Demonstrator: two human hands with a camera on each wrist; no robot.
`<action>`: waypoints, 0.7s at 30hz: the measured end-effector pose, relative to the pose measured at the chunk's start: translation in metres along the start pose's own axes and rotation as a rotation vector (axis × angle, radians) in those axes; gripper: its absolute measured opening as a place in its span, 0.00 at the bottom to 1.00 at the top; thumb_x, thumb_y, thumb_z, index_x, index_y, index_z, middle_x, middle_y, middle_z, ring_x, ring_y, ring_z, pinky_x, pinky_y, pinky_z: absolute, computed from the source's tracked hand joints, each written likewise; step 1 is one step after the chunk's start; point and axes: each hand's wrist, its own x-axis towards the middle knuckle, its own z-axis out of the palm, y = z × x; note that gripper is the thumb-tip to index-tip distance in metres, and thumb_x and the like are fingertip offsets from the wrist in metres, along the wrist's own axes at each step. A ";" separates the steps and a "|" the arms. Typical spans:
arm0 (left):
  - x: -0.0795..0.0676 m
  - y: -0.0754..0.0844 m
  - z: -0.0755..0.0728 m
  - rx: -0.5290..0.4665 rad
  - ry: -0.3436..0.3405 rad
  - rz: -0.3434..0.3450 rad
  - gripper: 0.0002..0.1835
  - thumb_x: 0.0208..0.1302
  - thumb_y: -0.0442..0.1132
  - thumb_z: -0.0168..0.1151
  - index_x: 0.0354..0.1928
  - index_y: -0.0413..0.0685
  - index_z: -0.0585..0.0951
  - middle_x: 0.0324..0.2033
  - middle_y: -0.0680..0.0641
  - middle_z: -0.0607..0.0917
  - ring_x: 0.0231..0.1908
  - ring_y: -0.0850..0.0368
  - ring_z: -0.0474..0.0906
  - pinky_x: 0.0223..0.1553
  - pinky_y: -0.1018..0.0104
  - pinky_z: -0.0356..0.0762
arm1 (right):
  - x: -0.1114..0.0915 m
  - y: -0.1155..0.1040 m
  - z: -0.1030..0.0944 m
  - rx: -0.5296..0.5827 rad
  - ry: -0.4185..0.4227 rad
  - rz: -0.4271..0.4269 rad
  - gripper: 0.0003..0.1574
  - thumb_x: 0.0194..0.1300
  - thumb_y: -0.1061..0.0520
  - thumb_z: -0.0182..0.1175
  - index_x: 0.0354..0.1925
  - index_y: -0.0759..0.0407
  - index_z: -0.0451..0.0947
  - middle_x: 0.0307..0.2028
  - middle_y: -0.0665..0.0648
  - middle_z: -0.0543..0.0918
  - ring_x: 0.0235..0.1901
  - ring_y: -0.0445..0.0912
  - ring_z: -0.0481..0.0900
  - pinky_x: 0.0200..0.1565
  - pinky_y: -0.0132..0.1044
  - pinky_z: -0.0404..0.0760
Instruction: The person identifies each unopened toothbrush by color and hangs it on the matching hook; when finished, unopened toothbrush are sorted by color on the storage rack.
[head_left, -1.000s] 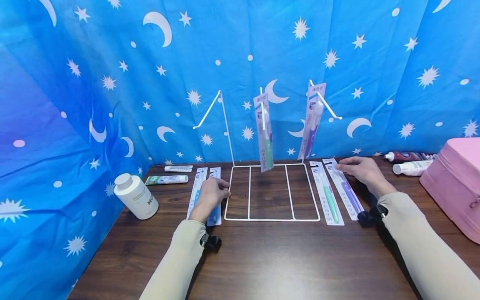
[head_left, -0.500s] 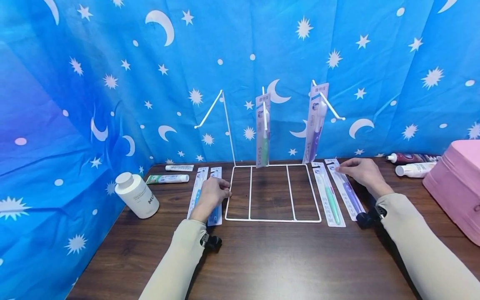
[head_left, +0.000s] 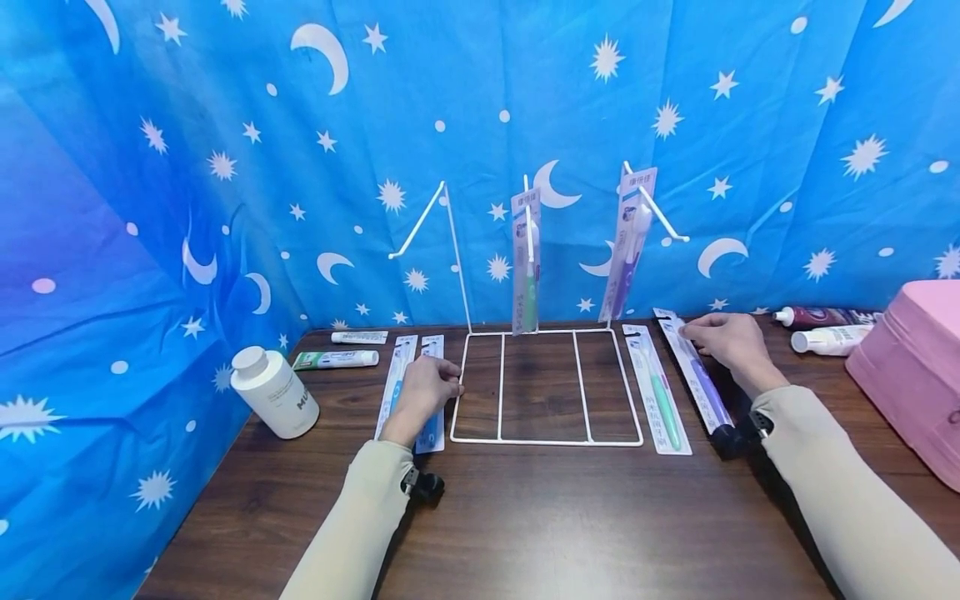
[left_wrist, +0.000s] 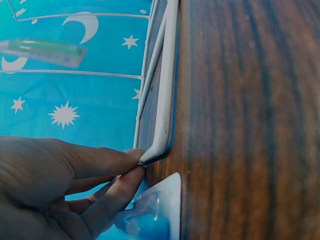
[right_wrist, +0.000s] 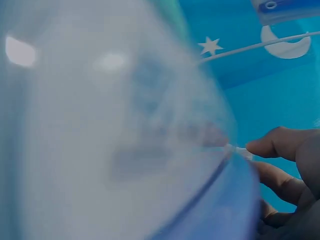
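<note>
My left hand [head_left: 422,390] pinches the left base wire of a white wire rack [head_left: 546,442]; the left wrist view shows thumb and finger on a corner of the wire [left_wrist: 164,110]. With thumb and fingers, my right hand [head_left: 731,343] grips the edge of a packaged purple toothbrush [head_left: 703,379], tilted a little off the table. Its pack [right_wrist: 125,125] fills much of the right wrist view, blurred. Just left of it lies a packaged green toothbrush [head_left: 660,392]. Packaged blue toothbrushes [head_left: 396,379] lie by my left hand, one partly hidden beneath it.
From the rack's hooks hang a green toothbrush pack [head_left: 527,267] and a purple one [head_left: 628,242]; the left hook [head_left: 416,221] is bare. A white bottle [head_left: 273,392] and toothpaste tubes [head_left: 337,358] stand left. More tubes [head_left: 828,337] and a pink case [head_left: 911,375] are right.
My right hand has shifted slightly right, and the purple toothbrush pack has tilted up with it. The hanging packs have swung a little. My left hand stays on the rack.
</note>
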 end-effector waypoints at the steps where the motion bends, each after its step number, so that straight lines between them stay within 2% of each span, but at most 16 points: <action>1: 0.000 0.000 0.000 -0.002 0.001 0.000 0.09 0.53 0.31 0.73 0.38 0.42 0.87 0.25 0.52 0.84 0.30 0.58 0.76 0.38 0.61 0.75 | -0.001 -0.002 -0.002 0.016 -0.001 -0.002 0.34 0.68 0.42 0.57 0.56 0.70 0.74 0.62 0.72 0.67 0.53 0.61 0.70 0.47 0.49 0.73; 5: 0.001 0.001 0.000 -0.002 0.005 0.000 0.09 0.53 0.31 0.73 0.38 0.42 0.87 0.25 0.53 0.84 0.30 0.57 0.76 0.38 0.61 0.75 | -0.004 -0.010 -0.009 0.077 -0.027 -0.023 0.35 0.69 0.44 0.56 0.58 0.72 0.70 0.62 0.74 0.64 0.54 0.63 0.73 0.53 0.53 0.74; 10: 0.001 0.000 0.001 0.000 -0.009 -0.013 0.09 0.54 0.32 0.72 0.39 0.43 0.87 0.26 0.53 0.84 0.28 0.60 0.77 0.34 0.64 0.75 | -0.009 -0.017 -0.022 0.085 -0.072 -0.039 0.39 0.67 0.42 0.58 0.60 0.70 0.67 0.57 0.71 0.70 0.50 0.60 0.79 0.55 0.54 0.72; 15: 0.001 0.001 0.001 -0.005 -0.017 -0.026 0.09 0.54 0.32 0.72 0.39 0.43 0.87 0.25 0.52 0.83 0.27 0.59 0.77 0.32 0.65 0.74 | -0.015 -0.025 -0.039 0.066 -0.088 -0.117 0.44 0.64 0.39 0.61 0.63 0.71 0.64 0.55 0.71 0.73 0.40 0.48 0.83 0.46 0.43 0.80; 21: 0.000 0.000 0.000 -0.001 -0.005 -0.013 0.09 0.54 0.31 0.72 0.38 0.42 0.87 0.25 0.52 0.83 0.27 0.59 0.76 0.32 0.65 0.74 | -0.028 -0.038 -0.054 0.040 -0.048 -0.254 0.46 0.63 0.37 0.61 0.63 0.70 0.66 0.51 0.66 0.78 0.36 0.40 0.84 0.38 0.32 0.81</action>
